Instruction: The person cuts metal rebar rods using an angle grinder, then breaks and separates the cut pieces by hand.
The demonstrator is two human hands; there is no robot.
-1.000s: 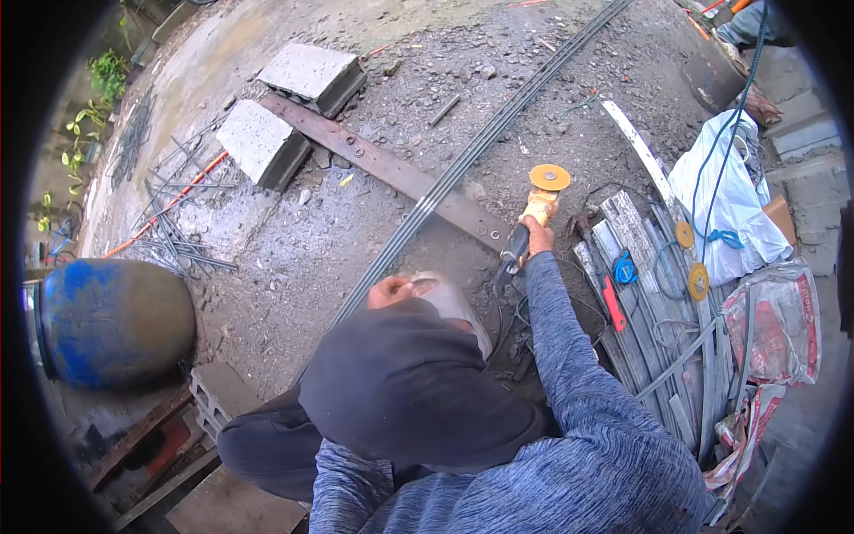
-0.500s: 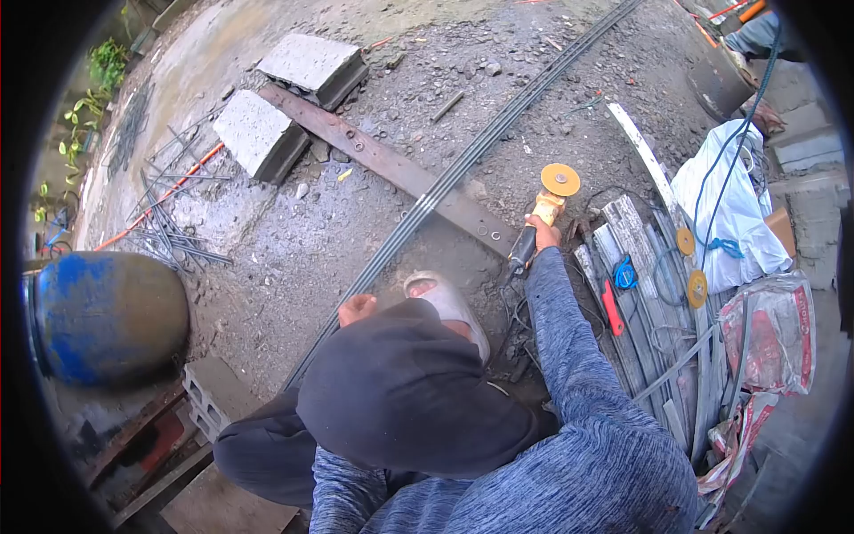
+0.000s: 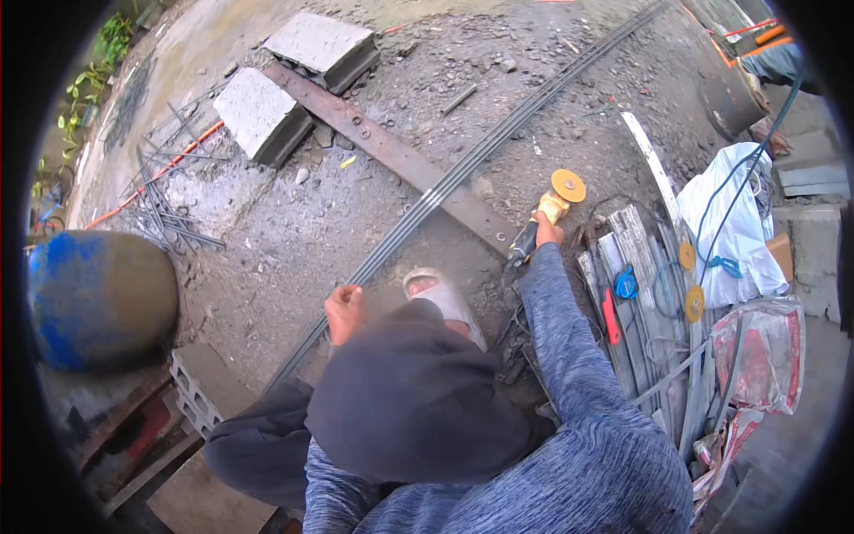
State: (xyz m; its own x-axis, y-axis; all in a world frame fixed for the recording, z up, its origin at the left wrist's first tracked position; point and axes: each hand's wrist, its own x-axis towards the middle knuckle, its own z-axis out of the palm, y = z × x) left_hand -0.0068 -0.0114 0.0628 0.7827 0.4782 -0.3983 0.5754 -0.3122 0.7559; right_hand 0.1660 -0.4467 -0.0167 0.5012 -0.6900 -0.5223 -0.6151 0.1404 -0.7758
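Note:
My right hand is wrapped round the body of a yellow and black angle grinder, held over the ground. A yellow disc sits at the grinder's far end. My left hand is curled closed beside a bundle of thin steel bars, partly covering it in view. Whether anything is inside those fingers cannot be made out. The bars run diagonally across a flat rusty steel plank, and several small metal rings lie on the plank. Below the bars is my sandalled foot.
Two concrete blocks rest at the plank's far end. On the left stand a blue-stained drum and a hollow block. Wood strips, a red-handled tool, a blue tape measure and a white sack lie right. Another person's sleeve shows top right.
My left hand has risen slightly and moved left, showing more of its curled fingers. The grinder stays in my right hand, nearly in place. The view has shifted a little.

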